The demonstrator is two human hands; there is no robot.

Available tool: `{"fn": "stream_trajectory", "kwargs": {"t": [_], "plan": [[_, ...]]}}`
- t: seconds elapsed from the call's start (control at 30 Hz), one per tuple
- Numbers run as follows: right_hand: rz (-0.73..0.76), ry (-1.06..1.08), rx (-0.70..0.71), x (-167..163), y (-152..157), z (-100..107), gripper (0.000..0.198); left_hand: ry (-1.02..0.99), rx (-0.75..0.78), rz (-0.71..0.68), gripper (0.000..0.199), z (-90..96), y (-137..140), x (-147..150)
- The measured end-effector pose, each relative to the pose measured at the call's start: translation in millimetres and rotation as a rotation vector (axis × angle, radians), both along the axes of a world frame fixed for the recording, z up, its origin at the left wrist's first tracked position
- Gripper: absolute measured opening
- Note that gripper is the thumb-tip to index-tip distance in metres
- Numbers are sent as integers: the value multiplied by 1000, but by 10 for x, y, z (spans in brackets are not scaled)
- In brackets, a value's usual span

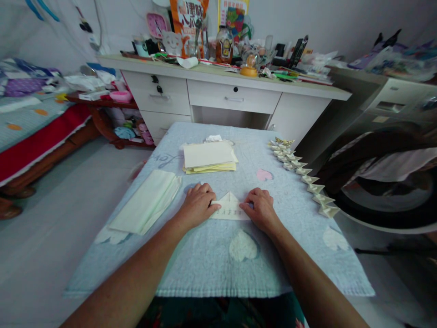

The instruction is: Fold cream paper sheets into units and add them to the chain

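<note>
Between my hands lies a folded sheet of paper (229, 208) with a peaked top and a flat lower strip that bears faint writing. My left hand (200, 205) pinches its left end, thumb on top and fingers curled behind. At the right end my right hand (260, 207) grips the paper the same way. A stack of cream and yellow paper (209, 156) lies just beyond my hands. To the left is a pile of long pale green folded sheets (145, 202). Folded paper boats (313, 187) stand in a slanting row along the table's right side.
A light blue cloth with heart shapes covers the table (218, 273). Behind it stands a white desk (235, 93) crowded with a jar (224, 45), a pink clock (156, 25) and other items. A washing machine (392, 105) is at the right, a bed (37, 123) at the left.
</note>
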State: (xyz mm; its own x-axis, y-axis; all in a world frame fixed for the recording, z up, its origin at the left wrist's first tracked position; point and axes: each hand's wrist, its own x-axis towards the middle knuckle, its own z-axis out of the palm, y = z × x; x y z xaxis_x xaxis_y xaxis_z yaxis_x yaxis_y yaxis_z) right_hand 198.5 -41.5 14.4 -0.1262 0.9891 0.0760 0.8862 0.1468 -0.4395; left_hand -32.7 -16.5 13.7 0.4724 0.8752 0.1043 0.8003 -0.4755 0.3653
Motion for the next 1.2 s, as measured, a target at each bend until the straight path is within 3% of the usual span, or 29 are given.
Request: {"fn": "stream_trajectory", "kwargs": {"t": [0.13,0.27,0.4,0.5,0.67,0.9,1.07,1.2], "plan": [[-2,-9,8,29,0,-20,14,25,-22,4,20,30,1,-26],[0,-50,13,34,-4,-45,12,2,-59,12,8,34,12,-50],[19,-94,94,1,-32,-8,14,-18,-89,2,4,23,22,-73],[150,-172,135,-69,-58,28,8,-9,-96,10,5,27,14,-71],[325,-269,124,-174,-87,21,17,-66,-65,17,16,52,9,-65],[217,-211,108,-282,-89,62,12,-97,-95,-115,23,55,22,-29],[144,-249,95,-359,-59,47,22,-34,-65,-53,12,24,-12,69],[121,-291,101,-381,-66,35,24,-20,-18,21,28,-10,-44,143]]}}
